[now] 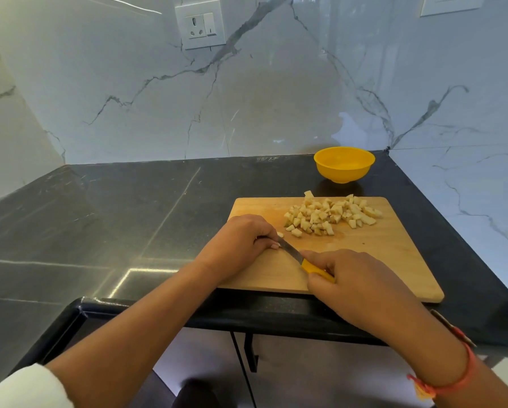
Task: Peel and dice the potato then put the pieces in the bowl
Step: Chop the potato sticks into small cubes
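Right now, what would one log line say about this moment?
step: dicing | left hand: curled beside knife | right hand: grips knife | potato pieces: piled on board | bowl: empty

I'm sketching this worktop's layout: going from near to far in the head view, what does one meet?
Right hand gripping the knife → left hand → diced potato → bowl → wall socket.
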Tool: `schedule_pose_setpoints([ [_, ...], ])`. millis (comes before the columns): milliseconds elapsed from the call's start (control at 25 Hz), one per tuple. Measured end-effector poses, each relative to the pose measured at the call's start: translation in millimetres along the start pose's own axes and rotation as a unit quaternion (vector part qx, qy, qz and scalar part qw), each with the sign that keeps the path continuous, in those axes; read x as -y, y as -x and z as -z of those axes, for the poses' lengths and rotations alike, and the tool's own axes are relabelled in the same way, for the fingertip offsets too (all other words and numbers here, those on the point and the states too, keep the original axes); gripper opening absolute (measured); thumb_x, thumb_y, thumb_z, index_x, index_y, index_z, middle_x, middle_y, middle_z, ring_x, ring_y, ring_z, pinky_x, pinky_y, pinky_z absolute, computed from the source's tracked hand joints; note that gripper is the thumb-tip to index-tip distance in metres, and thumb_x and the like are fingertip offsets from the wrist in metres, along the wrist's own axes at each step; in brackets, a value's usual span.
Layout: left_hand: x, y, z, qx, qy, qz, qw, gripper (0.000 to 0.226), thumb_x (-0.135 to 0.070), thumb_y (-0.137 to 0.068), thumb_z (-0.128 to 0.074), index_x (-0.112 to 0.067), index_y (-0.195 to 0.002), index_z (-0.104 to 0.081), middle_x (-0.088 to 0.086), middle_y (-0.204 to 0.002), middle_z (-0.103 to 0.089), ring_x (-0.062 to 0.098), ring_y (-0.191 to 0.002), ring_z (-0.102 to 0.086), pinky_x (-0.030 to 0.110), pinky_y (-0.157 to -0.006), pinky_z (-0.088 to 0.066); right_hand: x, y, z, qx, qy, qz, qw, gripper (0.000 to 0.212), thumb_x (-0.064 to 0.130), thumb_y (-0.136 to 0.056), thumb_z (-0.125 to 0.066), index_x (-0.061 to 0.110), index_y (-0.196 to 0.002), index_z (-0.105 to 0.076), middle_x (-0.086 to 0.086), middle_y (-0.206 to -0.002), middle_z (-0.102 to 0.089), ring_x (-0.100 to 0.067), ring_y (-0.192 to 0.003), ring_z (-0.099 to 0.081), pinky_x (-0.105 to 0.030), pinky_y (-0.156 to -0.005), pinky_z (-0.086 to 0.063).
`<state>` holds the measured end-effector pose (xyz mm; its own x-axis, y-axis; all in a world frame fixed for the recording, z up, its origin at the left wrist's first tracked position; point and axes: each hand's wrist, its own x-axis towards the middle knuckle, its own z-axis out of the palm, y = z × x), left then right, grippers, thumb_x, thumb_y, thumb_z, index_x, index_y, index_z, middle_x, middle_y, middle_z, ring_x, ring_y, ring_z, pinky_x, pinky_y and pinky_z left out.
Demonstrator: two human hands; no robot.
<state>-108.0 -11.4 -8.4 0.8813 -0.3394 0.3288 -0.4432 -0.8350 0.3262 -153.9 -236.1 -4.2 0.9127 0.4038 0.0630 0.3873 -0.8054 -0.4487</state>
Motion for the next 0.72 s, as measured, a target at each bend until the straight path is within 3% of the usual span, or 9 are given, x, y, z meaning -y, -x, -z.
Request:
schedule_pose_setpoints([
  [400, -6.0, 6.8, -3.1, -0.014, -0.013, 0.013, 1.0, 0.014, -0.024, -0.094, -0.065, -0.021, -0.1, -0.077, -0.01, -0.097, -0.068, 0.001, -0.087, -0.055, 0.002, -0.075, -0.036, 9.6, 4.0, 1.9, -0.012, 0.081, 0.038, 0.996, 0.053, 0.046, -0.096, -0.04, 0.047, -0.148, -0.029, 0.015, -0.072, -0.049, -0.006, -0.068, -0.053, -0.026, -0.066, -0.052],
  [720, -10.1, 6.0, -3.3, -0.011, -0.015, 0.036, 0.999, 0.011, -0.023, -0.093, -0.064, -0.022, -0.09, -0.075, -0.013, -0.085, -0.06, 0.004, -0.079, -0.053, 0.007, -0.067, -0.035, 6.2, 0.5, 6.0, 0.029, 0.034, 0.027, 0.999, 0.051, 0.049, -0.096, -0.041, 0.048, -0.146, -0.034, 0.019, -0.074, -0.047, -0.003, -0.07, -0.051, -0.019, -0.056, -0.036],
])
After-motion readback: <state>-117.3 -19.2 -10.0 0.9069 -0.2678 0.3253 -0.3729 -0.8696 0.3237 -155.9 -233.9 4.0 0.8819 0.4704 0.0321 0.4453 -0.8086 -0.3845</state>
